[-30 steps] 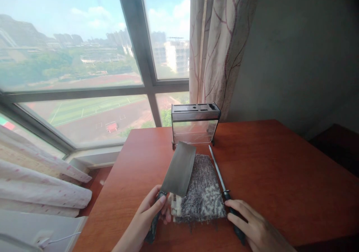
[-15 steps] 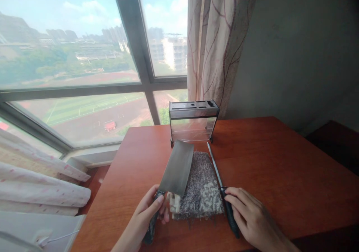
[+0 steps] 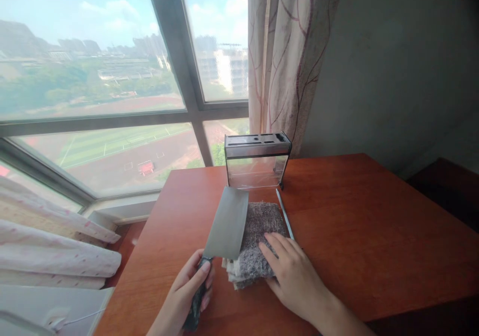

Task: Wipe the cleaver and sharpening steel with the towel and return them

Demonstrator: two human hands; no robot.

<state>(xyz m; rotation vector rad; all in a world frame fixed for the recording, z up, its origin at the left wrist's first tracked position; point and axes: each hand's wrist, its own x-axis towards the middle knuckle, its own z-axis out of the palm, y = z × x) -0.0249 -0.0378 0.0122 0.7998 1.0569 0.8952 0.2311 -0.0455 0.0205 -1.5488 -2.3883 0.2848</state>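
My left hand point(image 3: 192, 283) is closed round the dark handle of a cleaver point(image 3: 227, 224). Its broad grey blade points away from me and overlaps the left side of a folded grey towel point(image 3: 262, 221). On the towel's near right corner lies my right hand point(image 3: 294, 273), fingers over the top and thumb at the front edge, gripping the cloth. A thin sharpening rod point(image 3: 285, 214) rests on the table along the towel's right side; my right hand and forearm hide its black handle.
A knife block point(image 3: 258, 149) with a slotted top and clear sides stands behind the towel on the reddish-brown table point(image 3: 359, 216). Large windows point(image 3: 112, 146) and a curtain point(image 3: 288, 57) are behind it. Another curtain point(image 3: 56, 246) hangs at the left.
My right hand has let go of the sharpening rod's handle and moved left onto the towel. The towel's near edge has shifted slightly. The cleaver has moved a little left.
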